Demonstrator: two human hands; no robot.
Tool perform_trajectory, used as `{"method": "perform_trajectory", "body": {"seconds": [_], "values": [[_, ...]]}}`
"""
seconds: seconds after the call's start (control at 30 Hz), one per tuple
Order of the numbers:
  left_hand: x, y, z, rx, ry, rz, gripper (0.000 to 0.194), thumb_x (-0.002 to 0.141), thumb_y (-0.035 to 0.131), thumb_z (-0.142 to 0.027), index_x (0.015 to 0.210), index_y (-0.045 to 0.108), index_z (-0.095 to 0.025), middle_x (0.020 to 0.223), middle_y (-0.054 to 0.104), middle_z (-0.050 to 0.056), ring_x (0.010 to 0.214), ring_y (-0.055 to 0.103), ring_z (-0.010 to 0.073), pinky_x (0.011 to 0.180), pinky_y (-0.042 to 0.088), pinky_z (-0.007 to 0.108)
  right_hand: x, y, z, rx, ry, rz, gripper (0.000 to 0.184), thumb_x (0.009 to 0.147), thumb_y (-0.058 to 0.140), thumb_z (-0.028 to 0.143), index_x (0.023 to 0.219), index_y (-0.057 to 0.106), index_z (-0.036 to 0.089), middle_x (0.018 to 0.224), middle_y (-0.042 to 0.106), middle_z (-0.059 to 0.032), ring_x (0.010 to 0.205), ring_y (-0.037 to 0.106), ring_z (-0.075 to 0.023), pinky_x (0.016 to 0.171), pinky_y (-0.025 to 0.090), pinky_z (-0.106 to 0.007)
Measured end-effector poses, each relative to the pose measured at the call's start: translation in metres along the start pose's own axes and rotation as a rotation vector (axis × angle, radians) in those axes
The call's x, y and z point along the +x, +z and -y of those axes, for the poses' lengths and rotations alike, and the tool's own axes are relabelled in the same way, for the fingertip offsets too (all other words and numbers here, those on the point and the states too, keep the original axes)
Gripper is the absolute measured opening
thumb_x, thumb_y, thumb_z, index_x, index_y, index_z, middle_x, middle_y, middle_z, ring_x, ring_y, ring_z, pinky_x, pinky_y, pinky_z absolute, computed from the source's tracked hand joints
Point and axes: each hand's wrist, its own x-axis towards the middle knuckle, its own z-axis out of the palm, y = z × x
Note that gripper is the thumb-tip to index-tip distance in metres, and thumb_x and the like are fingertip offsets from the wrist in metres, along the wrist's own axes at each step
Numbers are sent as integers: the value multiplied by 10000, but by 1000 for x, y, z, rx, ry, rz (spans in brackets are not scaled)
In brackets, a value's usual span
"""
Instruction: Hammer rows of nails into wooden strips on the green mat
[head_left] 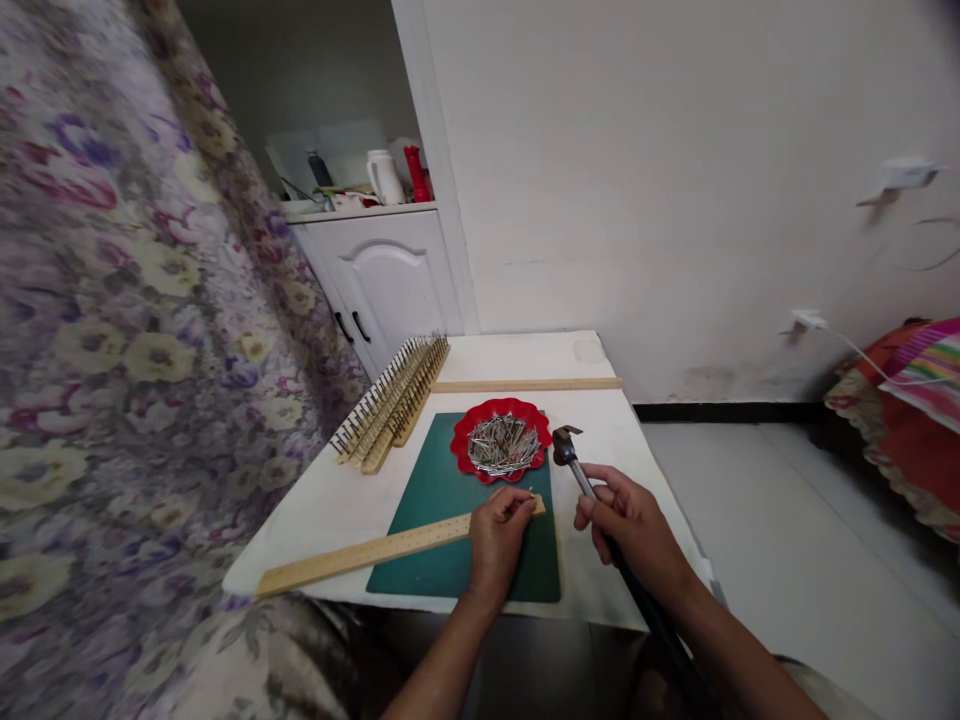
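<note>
My left hand (pixel 496 538) rests over the right end of a wooden strip (pixel 367 553) with rows of small holes. Its thumb and forefinger pinch a nail (pixel 532 492) that stands at the strip's end; the fingers partly hide it. In my right hand (pixel 634 525) is a claw hammer (pixel 565 447), its metal head raised to the right of the nail and apart from it. The strip lies slanted across a green cutting mat (pixel 420 490). Just beyond my left hand, a red scalloped dish (pixel 459 447) holds a heap of loose nails (pixel 504 447).
Several wooden strips studded with upright nails (pixel 390 405) lie at the table's left. A plain wooden strip (pixel 529 384) crosses the white table (pixel 517 352) behind the dish. A floral curtain (pixel 150 330) hangs at left; a white cabinet (pixel 390 275) and wall stand beyond.
</note>
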Motion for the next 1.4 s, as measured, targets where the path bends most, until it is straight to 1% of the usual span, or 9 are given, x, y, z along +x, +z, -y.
{"method": "perform_trajectory", "body": {"seconds": [0.13, 0.33, 0.43, 0.63, 0.73, 0.87, 1.03, 1.2, 1.4], "values": [[-1, 1, 2, 57, 20, -1, 142, 790, 564, -256, 723, 662, -177, 710, 626, -1, 687, 580, 143, 644, 412, 228, -2, 0, 1, 14, 12, 32, 375, 795, 582, 340, 1120, 514, 164, 626, 602, 42, 307, 413, -64, 348, 278, -197], [-2, 2, 4, 99, 37, 5, 133, 794, 554, -233, 730, 656, -176, 728, 627, -5, 686, 570, 129, 646, 396, 220, -12, 3, 1, 10, 66, 165, 365, 807, 576, 367, 1109, 535, 166, 637, 613, 30, 300, 421, -56, 333, 260, -183], [-2, 2, 5, 110, 41, 5, 125, 786, 552, -220, 725, 652, -175, 708, 611, -12, 654, 550, 120, 618, 379, 213, -17, 7, -2, 8, 87, 195, 362, 812, 571, 365, 1114, 542, 170, 631, 608, 32, 298, 418, -53, 330, 247, -177], [-3, 3, 9, 127, 32, -1, 136, 784, 536, -200, 716, 653, -183, 660, 579, -22, 604, 517, 112, 577, 344, 206, -22, 14, -9, 1, 89, 201, 355, 827, 555, 355, 1132, 540, 173, 648, 610, 25, 301, 412, -46, 329, 253, -173], [-3, 3, 10, 124, 41, -10, 132, 775, 535, -179, 708, 649, -185, 663, 578, -22, 607, 513, 111, 577, 339, 206, -24, 15, -9, -13, 88, 204, 349, 832, 552, 346, 1131, 543, 168, 644, 605, 24, 302, 406, -45, 328, 250, -172], [-3, 4, 11, 130, 25, -5, 110, 767, 561, -209, 703, 648, -187, 633, 563, -27, 580, 496, 110, 558, 326, 208, -24, 16, -7, -27, 77, 189, 358, 835, 546, 362, 1144, 537, 180, 654, 607, 22, 300, 404, -46, 327, 254, -176], [-3, 4, 14, 127, 28, 5, 112, 770, 550, -195, 721, 650, -189, 656, 583, -22, 586, 499, 111, 564, 330, 210, -25, 17, -8, -51, 80, 182, 338, 838, 542, 333, 1139, 541, 179, 618, 574, 45, 300, 403, -46, 333, 263, -177], [-4, 4, 12, 117, 36, -4, 130, 764, 539, -170, 703, 652, -188, 665, 585, -19, 597, 506, 111, 573, 338, 210, -26, 18, -11, -52, 89, 185, 344, 844, 537, 333, 1152, 530, 178, 618, 566, 50, 293, 391, -45, 332, 251, -180], [-4, 2, 9, 106, 25, -8, 121, 771, 560, -222, 720, 663, -186, 682, 598, -12, 601, 512, 113, 571, 348, 212, -22, 12, -5, -27, 68, 149, 370, 844, 552, 369, 1154, 510, 172, 681, 615, 14, 312, 405, -51, 348, 237, -191]]}}
